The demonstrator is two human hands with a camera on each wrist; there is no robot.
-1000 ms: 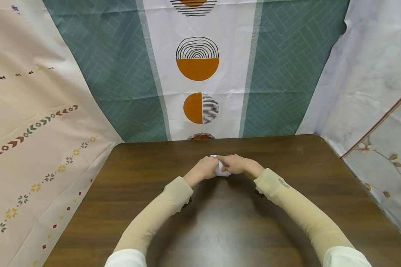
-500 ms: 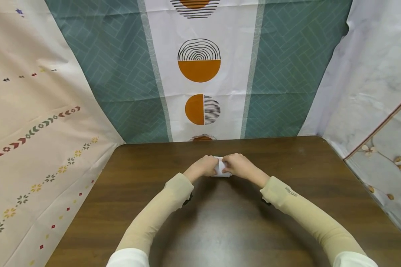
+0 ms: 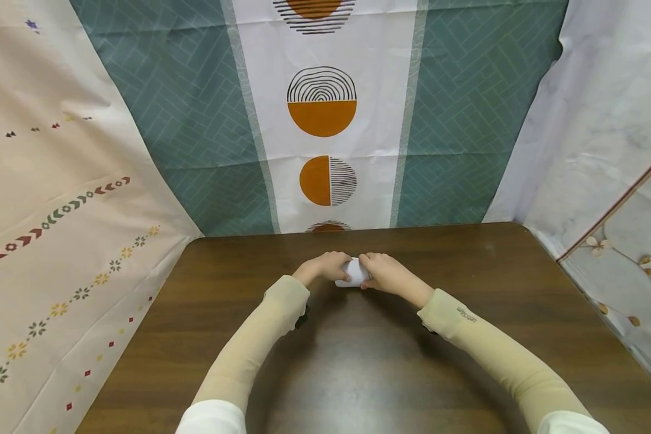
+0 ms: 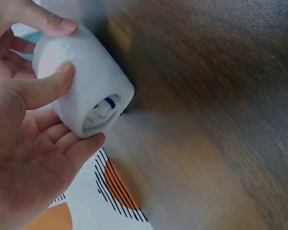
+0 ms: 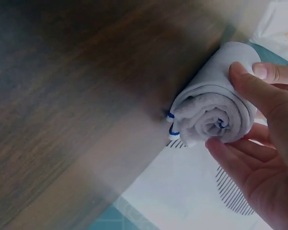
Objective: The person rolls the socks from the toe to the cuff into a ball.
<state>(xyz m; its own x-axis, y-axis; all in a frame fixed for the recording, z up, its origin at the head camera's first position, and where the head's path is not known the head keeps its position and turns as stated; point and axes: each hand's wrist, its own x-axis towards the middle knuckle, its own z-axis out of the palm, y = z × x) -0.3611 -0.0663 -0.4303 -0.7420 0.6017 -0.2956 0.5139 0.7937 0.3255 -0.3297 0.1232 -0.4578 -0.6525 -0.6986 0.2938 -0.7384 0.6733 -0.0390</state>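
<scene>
White rolled cloth [image 3: 352, 272], middle hidden, held by left hand [image 3: 325, 267] and right hand [image 3: 382, 271] grips.

Both forearms, in beige sleeves, reach forward and angle inward so the hands meet at the middle. The left hand [image 3: 325, 267] curls its thumb and fingers [image 4: 47, 88] round one end of what it holds; the right hand [image 3: 382, 272] curls likewise round the other end, thumb on top.
</scene>
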